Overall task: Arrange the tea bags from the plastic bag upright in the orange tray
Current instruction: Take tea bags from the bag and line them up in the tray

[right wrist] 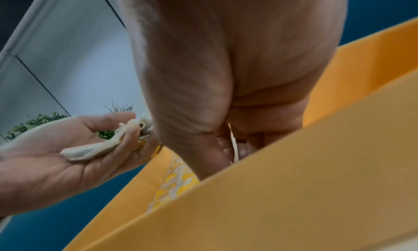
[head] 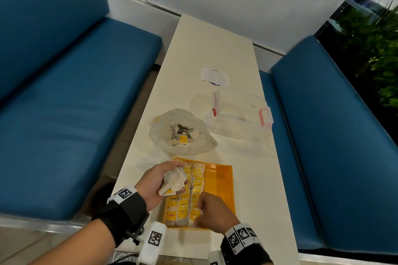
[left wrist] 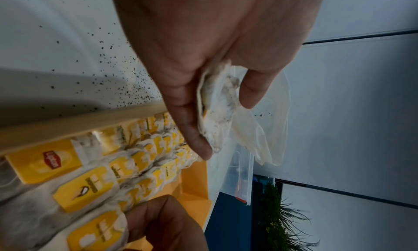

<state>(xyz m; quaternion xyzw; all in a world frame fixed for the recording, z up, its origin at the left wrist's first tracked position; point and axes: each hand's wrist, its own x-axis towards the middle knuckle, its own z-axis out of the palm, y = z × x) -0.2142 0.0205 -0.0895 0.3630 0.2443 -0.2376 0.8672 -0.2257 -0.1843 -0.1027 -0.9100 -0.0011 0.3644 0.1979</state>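
The left hand point(head: 156, 185) is turned palm up over the left edge of the tray, and its curled fingers point(left wrist: 192, 129) hold a small bunch of loose white paper tea bags point(head: 174, 179). The right hand point(head: 212, 211) is lowered into the near part of the shallow orange plastic tray point(head: 221, 180); its fingertips pinch the top of one tea bag in the right row, close to the near wall of the tray point(right wrist: 294, 192).

Inside the tray, the rows of upright tea bags with yellow tags point(head: 195, 187) fill the left half, from the near wall to the far wall. The right half of the tray floor is bare orange, so there is free room on that side. The near edge of the tray lies close to the near edge of the cream table point(head: 215, 49).

Just beyond the far wall of the tray stands the open, crumpled clear plastic bag point(head: 183, 133), with more tea bags inside. To the right of it, near the right table edge, lies a clear plastic box with red clips point(head: 241, 112), and further away a small white packet point(head: 214, 76). Dark tea crumbs point(left wrist: 126, 87) are scattered on the table left of the tray. Blue padded benches point(head: 75, 103) stand on both sides.
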